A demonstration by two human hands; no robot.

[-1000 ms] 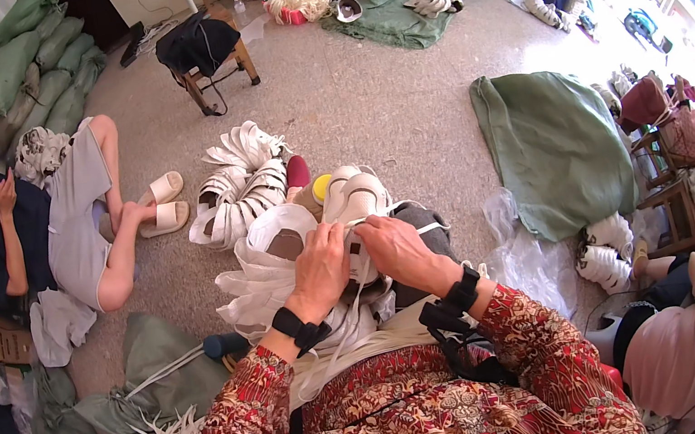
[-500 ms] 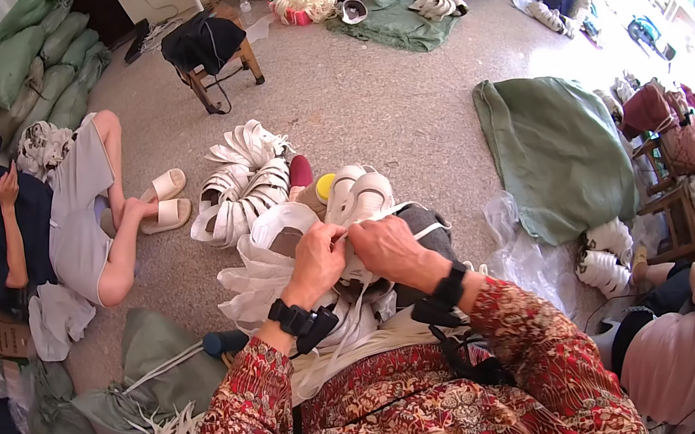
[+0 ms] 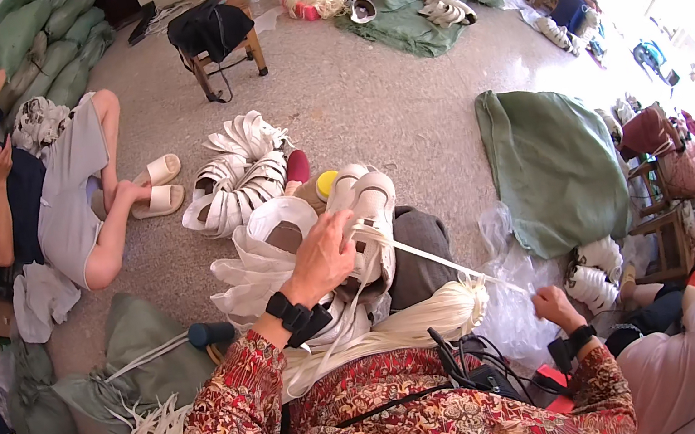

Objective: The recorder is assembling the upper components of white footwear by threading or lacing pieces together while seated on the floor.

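A pair of white shoes (image 3: pixel 371 204) stands upright in front of me, with white laces at the front. My left hand (image 3: pixel 324 256) is closed at the near shoe's left side, its fingertips against the upper and partly hidden. Out to the right, my right hand (image 3: pixel 556 308) is shut on the end of a white shoelace (image 3: pixel 452 266), which runs taut from the shoe. Under my arms lies a thick bundle of cream laces (image 3: pixel 415 320). A dark grey rounded thing (image 3: pixel 416 251) sits just right of the shoes.
White shoe uppers (image 3: pixel 237 189) are stacked in rows beyond my left hand, near a yellow-lidded container (image 3: pixel 327 185). Clear plastic (image 3: pixel 516 317) and a green sack (image 3: pixel 551 169) lie to the right. A person (image 3: pixel 53 188) sits at the left; a stool (image 3: pixel 223 49) stands farther off.
My right hand has swung away from the shoes to the lower right, drawing the lace out straight. My left hand has stayed at the shoes. The bundle of laces shows more now.
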